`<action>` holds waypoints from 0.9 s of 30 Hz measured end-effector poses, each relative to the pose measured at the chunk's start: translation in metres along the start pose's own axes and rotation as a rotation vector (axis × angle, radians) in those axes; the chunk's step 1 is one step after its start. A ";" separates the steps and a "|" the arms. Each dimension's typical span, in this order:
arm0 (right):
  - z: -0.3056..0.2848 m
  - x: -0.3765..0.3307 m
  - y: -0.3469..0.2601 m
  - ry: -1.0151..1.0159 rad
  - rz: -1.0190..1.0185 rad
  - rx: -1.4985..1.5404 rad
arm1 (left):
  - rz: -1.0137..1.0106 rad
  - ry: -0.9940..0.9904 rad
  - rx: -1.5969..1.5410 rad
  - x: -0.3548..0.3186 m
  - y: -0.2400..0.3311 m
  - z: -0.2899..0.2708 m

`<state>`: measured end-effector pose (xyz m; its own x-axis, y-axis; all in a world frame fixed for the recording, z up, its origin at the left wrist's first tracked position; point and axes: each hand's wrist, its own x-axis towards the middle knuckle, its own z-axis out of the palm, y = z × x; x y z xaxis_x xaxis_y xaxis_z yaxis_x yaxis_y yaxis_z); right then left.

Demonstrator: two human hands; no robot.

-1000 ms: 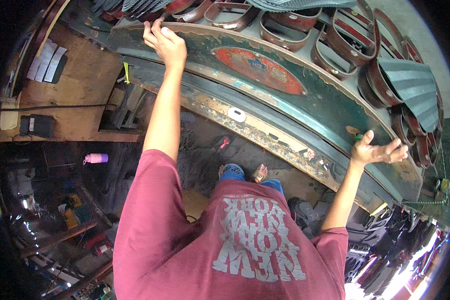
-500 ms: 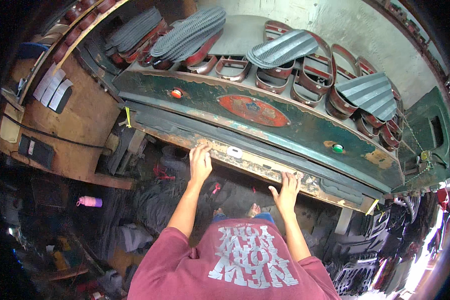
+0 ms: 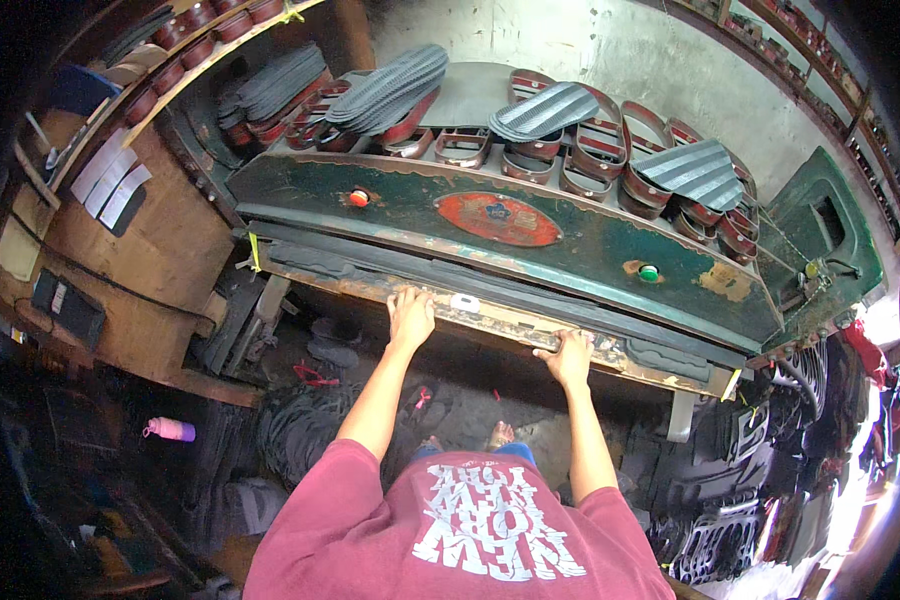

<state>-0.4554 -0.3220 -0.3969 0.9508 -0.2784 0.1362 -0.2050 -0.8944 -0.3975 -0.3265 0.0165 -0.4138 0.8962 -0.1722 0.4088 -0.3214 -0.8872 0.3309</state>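
Hidden under the near edge of the scuffed tan board [image 3: 515,324]: the undersides of both hands, with no sight of the left thumb. Hard to make out: the shadowed clutter at lower left, with a pink-and-purple bottle [image 3: 171,430] distinct near it. Washed out by glare: the far right, beyond dark cut-out sheets [image 3: 715,545]. Cut off by the rounded rim: a die-lined shelf [image 3: 215,66] at upper left and a wooden rack [image 3: 808,58] at upper right, with contents too small to name.

Crowded on top of the green press [image 3: 610,230]: hollow red-brown cutting dies [image 3: 530,168], some bare and open, others partly covered by grey ribbed rubber sheets [image 3: 390,90]. Lying along the board, below the press's green front: dark strips [image 3: 660,357] and a small white rounded piece [image 3: 464,303].

Both forearms reaching up from the lower edge, well apart. Left hand [image 3: 410,318] with fingers bent over the board's near edge, just left of the white piece; right hand [image 3: 572,357] farther along the same edge, thumb spread inward. Touching the board with both; cannot tell whether gripping or merely resting.
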 end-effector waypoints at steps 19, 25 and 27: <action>0.001 -0.009 -0.001 -0.076 0.003 -0.102 | -0.073 -0.233 0.003 -0.004 -0.003 -0.015; -0.010 -0.039 -0.013 -0.279 0.003 -0.236 | -0.049 -0.286 -0.075 -0.036 -0.027 -0.039; -0.019 -0.042 -0.035 -0.444 -0.006 -0.447 | -0.150 -0.415 -0.229 -0.034 -0.033 -0.058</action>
<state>-0.4921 -0.2860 -0.3719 0.9384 -0.1873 -0.2903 -0.1857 -0.9820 0.0331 -0.3643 0.0762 -0.3892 0.9689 -0.2469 -0.0156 -0.1966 -0.8065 0.5576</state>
